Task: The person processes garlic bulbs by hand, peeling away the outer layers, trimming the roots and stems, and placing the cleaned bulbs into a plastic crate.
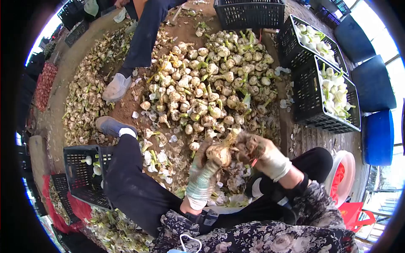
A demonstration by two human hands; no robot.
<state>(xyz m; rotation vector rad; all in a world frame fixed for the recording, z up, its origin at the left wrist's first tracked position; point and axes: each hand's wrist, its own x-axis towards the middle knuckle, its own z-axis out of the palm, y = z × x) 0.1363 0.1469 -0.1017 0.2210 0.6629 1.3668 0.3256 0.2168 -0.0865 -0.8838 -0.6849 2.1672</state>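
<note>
A large brownish garlic bulb [220, 154] with a short stem sits in my left hand [200, 177], whose gloved fingers are wrapped round it. Close against the bulb's stem side is my right hand [266, 157], in a dirt-stained glove with its fingers curled closed. A small reddish bit shows under those fingers, but what they hold is hidden. Beyond both hands spreads a big heap of unpeeled garlic [211, 80] with dirty skins and green stems. Loose peeled skins [158, 162] litter the ground between my legs.
Black crates of cleaned white garlic [335, 92] stand at the right, beside blue barrels [378, 137]. At the left, a black crate [86, 185] holds a few bulbs. Another person's leg and shoe [117, 87] reach in at upper left. A white bucket [346, 166] is by my right knee.
</note>
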